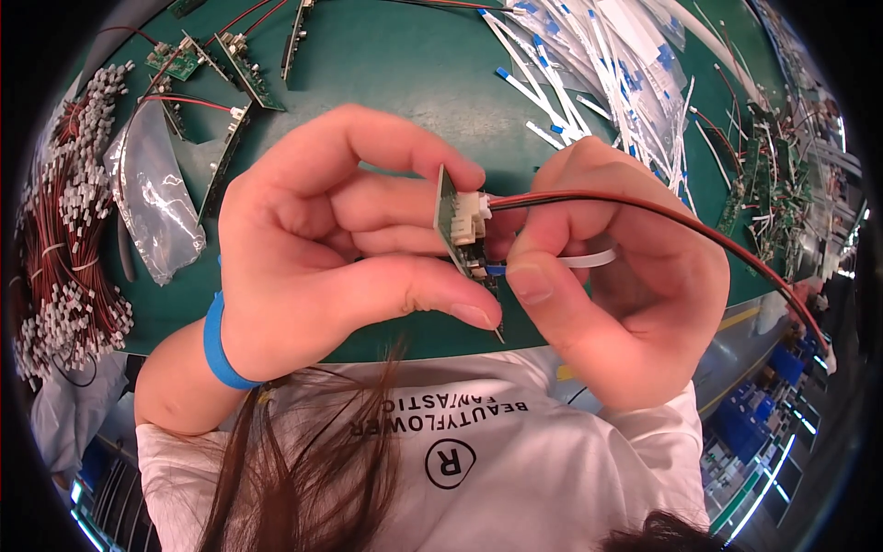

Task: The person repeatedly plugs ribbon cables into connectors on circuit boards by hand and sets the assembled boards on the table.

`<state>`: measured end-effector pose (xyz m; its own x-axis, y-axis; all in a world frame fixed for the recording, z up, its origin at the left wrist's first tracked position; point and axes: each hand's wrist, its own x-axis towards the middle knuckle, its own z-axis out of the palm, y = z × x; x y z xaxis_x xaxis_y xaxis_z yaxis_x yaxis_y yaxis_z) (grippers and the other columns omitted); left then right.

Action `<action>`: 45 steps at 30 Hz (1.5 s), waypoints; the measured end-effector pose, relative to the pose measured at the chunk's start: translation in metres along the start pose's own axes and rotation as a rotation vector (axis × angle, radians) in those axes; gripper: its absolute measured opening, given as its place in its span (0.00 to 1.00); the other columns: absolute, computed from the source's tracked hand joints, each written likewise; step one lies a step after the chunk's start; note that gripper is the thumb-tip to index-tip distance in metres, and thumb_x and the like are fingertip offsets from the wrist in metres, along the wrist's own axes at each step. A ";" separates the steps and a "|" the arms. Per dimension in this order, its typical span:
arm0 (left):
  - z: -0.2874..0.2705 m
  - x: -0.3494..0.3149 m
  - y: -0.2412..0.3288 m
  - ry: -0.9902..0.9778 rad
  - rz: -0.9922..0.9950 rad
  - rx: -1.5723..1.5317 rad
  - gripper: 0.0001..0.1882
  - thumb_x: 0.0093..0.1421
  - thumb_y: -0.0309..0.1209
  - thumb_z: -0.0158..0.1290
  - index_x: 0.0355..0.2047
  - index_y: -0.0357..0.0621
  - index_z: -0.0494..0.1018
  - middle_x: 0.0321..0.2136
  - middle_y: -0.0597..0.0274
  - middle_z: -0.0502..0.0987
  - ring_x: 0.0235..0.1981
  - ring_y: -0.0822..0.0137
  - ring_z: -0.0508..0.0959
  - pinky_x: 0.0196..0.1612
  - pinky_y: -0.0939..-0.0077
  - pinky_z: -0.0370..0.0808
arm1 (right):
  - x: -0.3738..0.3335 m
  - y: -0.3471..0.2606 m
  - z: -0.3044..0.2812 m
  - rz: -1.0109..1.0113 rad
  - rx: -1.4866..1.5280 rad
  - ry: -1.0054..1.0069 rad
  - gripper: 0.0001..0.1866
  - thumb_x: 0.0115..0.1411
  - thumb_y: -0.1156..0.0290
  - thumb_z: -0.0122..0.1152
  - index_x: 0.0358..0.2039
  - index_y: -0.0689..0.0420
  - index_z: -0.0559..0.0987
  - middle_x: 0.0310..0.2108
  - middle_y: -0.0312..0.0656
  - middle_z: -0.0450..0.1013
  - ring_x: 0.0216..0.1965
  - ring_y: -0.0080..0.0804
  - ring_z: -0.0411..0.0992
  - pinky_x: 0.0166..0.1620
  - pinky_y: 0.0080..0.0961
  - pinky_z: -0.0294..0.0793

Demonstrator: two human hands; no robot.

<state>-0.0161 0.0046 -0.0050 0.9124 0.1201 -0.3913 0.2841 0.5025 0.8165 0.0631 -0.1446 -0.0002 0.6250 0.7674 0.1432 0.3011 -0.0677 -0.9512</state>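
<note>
1. And we're looking at the green circuit board [445,213], hanging in mid-air above the green counter [395,69], right between the two hands.
2. Our left grip [299,225] is holding it by its ends, index finger above, thumb below; we're judging that this is keeping the component face uncovered and bracing the board.
3. Our right grip [635,267] is pinching narrowly, thumb against finger, on the white ribbon cable [590,261], close behind its blue end [498,270]; that short hold is probably keeping the limp strip easy to aim.
4. Now direction: the board is standing nearly edge-on, components facing right, its long axis running top to bottom, the lower end slanting rightward.
5. The ribbon's blue end is pointing left into the board's lower part; we can't tell whether it's seated.
6. From the cream connector [466,223], the red-and-black cable [662,210] is arching rightward over the right hand, seemingly lying clear of the pinch.
7. Around us, bundled cables [69,230] and loose ribbons [589,74] are lying in separate heaps, presumably for easy reaching.
</note>
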 end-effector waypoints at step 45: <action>-0.010 0.001 -0.009 -0.150 0.188 0.003 0.26 0.32 0.14 0.58 0.35 0.33 0.61 0.27 0.60 0.72 0.26 0.76 0.72 0.35 0.82 0.69 | 0.004 -0.002 -0.009 0.074 0.112 -0.105 0.12 0.35 0.86 0.57 0.25 0.69 0.72 0.20 0.44 0.70 0.26 0.29 0.65 0.31 0.21 0.63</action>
<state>-0.0209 0.0088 -0.0166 0.9829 0.0827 -0.1647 0.1054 0.4811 0.8703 0.0712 -0.1473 0.0045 0.5620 0.8257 0.0477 0.1714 -0.0598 -0.9834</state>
